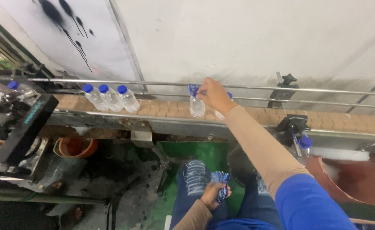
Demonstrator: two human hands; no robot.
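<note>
My right hand (213,95) reaches out over the conveyor belt (162,107) and holds a small blue sleeve at the top of a clear plastic bottle (196,106) standing on the belt. A second bottle sits partly hidden just behind that hand. My left hand (213,192) rests over my lap and grips a bunch of blue plastic sleeves (221,184). Three clear bottles with blue caps (110,97) stand together on the belt to the left.
Steel guide rails (110,81) run along the belt. A black machine (23,123) with more bottles stands at left, an orange bucket (76,147) below it. One blue-capped bottle (304,147) stands beside a red tub (358,181) at right. A white wall lies behind.
</note>
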